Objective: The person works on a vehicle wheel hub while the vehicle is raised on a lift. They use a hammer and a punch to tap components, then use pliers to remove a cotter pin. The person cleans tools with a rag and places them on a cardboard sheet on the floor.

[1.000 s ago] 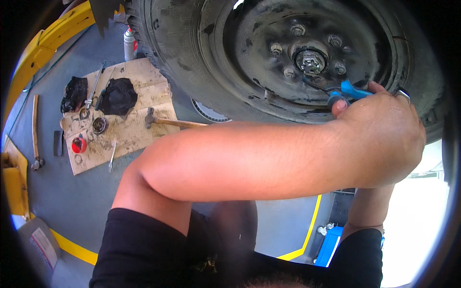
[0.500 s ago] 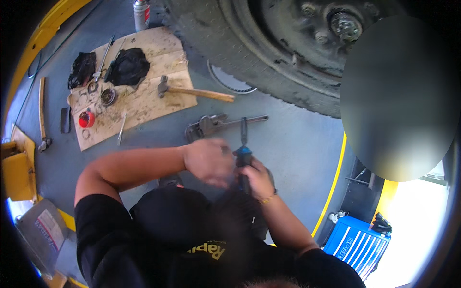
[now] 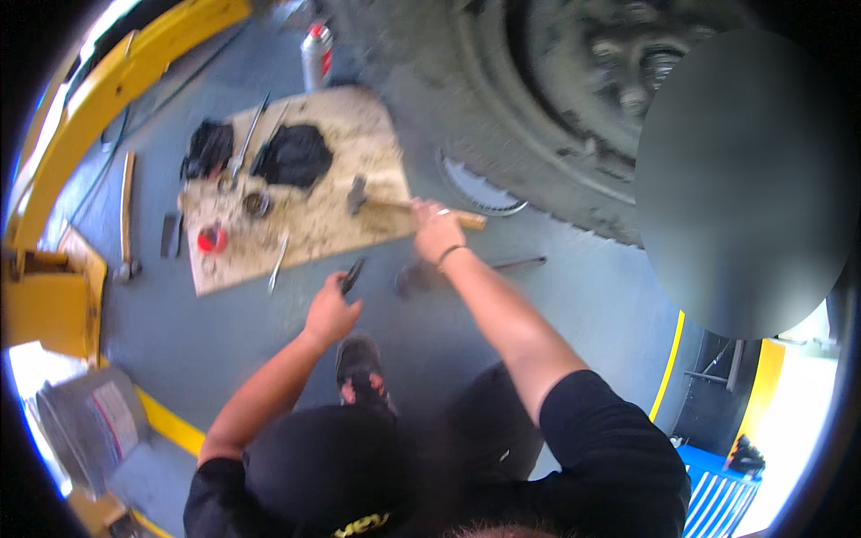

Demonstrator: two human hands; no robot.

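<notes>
Standing at the lower far left, a grey plastic bucket (image 3: 73, 420) with a pale label keeps its inside hidden from this angle, below a curved yellow steel arm (image 3: 99, 117). A long wooden-handled hammer (image 3: 126, 202) lies on the grey floor, then a flat black strip (image 3: 170, 236). Beside these is a stained brown cardboard sheet (image 3: 350, 134), bearing a small round red cup (image 3: 212, 239) whose contents are too blurred to tell, two crumpled black bundles (image 3: 294, 155) with a long silver metal tool (image 3: 250, 134) between them, a round dark-rimmed dish (image 3: 256, 203) that looks dark inside, and a slim silver tool (image 3: 279, 264) at the near edge. The left hand (image 3: 330, 311), fingers curled closed, grips a short black tool (image 3: 353, 273) just off the cardboard's near edge. A silver spray can (image 3: 316, 61) with a red cap stands beyond the sheet. The right hand (image 3: 439, 235) lies over the wooden handle of a steel-headed hammer (image 3: 387, 203) on the cardboard; whether its fingers close around it, I cannot tell. A blurred metal wrench (image 3: 413, 279) lies partly beneath that forearm, near a dark, dusty wheel (image 3: 430, 99). Farthest right sits a blue drawer chest (image 3: 720, 491), its fronts appearing closed.
</notes>
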